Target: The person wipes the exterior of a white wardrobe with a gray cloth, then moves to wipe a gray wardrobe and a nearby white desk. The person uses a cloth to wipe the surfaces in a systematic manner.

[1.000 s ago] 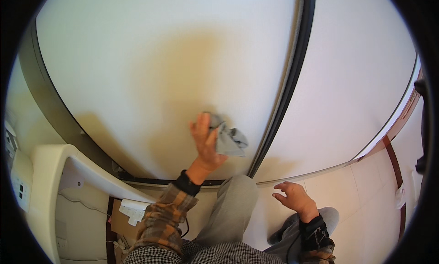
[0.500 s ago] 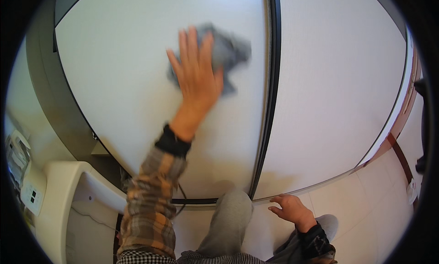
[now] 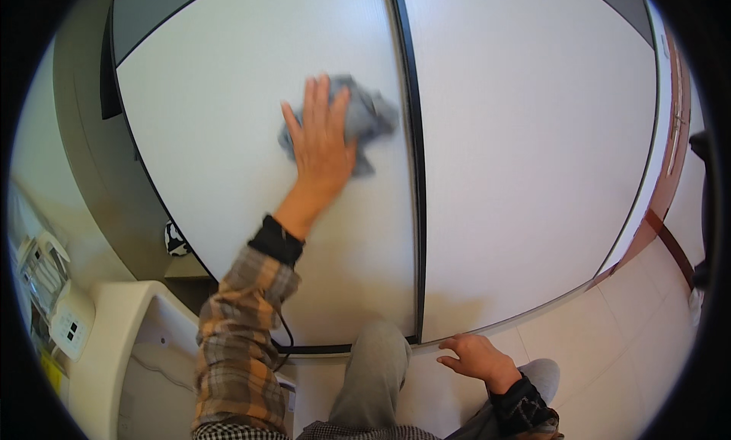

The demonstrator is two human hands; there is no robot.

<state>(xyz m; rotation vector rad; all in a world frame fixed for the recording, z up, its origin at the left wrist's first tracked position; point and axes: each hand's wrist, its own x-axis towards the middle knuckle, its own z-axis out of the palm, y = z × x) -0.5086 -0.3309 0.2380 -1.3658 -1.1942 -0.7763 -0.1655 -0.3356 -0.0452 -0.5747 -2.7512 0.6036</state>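
In the head view I see my left hand (image 3: 321, 147) in the upper middle of the frame. Its fingers are spread over the grey cloth (image 3: 371, 120), so it is not clenched; as I judge, it pins the cloth against the left panel (image 3: 228, 135) instead of grasping it. The cloth lies under the palm, and a crumpled part comes out toward the right, just beside the dark strip (image 3: 416, 150) between the two panels. The hand and the cloth are a little blurred.

My right hand (image 3: 480, 360), at the lower right of centre, is released: fingers loosely bent, holding nothing that I can see. If its wrist rests on the leg, I cannot tell.

For wiping well, I would keep the palm flat and the pressure even, and fold that loose part under the fingers, because bunched cloth probably leaves streaks and may catch on the strip. Near the strip, I think strokes along it are safer than strokes across. I would also mind the black cord (image 3: 288, 341) below the sleeve (image 3: 244, 333), in the lower left, which could hook something during a long reach.
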